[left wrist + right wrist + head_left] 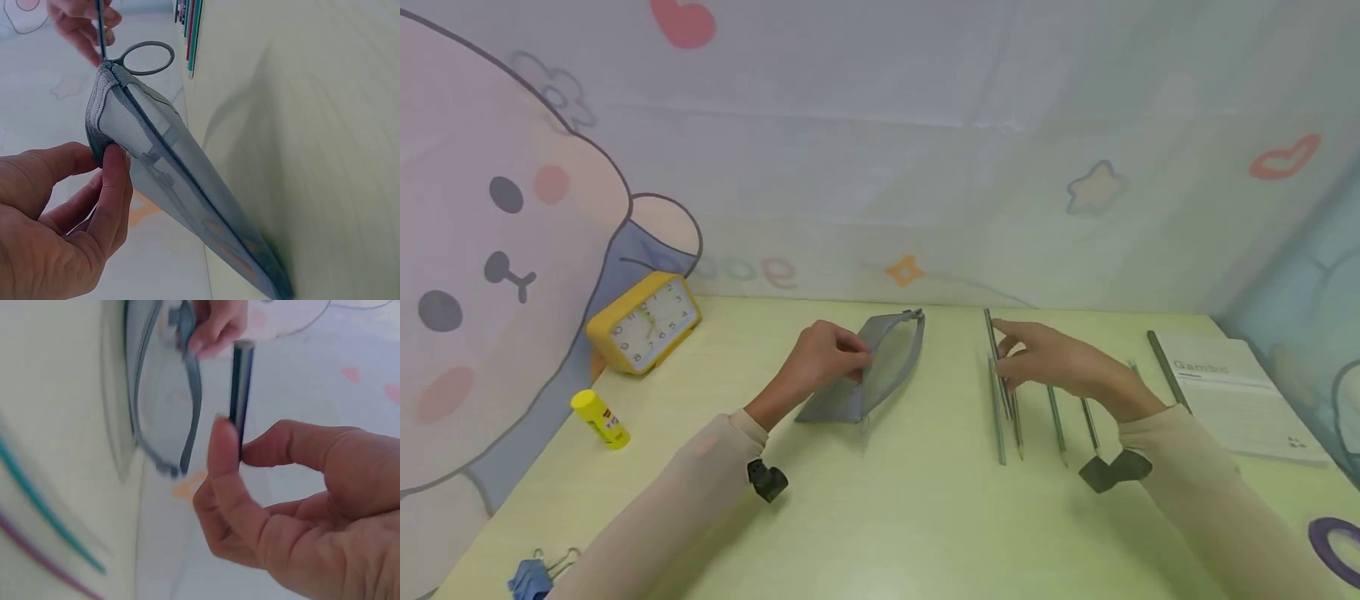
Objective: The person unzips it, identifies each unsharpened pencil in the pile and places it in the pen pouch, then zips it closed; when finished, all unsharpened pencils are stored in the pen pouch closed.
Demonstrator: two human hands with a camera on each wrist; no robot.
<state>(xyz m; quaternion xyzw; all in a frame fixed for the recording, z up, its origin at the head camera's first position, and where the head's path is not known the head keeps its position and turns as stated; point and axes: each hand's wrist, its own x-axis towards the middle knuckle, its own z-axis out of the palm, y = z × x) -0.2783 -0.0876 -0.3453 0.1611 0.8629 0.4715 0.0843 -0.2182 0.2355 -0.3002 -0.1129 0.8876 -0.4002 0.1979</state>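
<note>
My left hand pinches the rim of a grey mesh pencil case between thumb and fingers. The case's zipped mouth gapes toward the right, and see-through mesh sides show in the left wrist view. Across from it, my right hand holds a dark pencil between thumb and fingertips. In the right wrist view this pencil stands nearly upright, its flat end past the fingers. Below the right hand, several pencils lie on the table, among them a green one and a brownish one.
A yellow alarm clock and a yellow glue stick stand at left. Near the front left lies a blue binder clip. At right are a notebook and a purple tape roll. A patterned cloth hangs behind the table.
</note>
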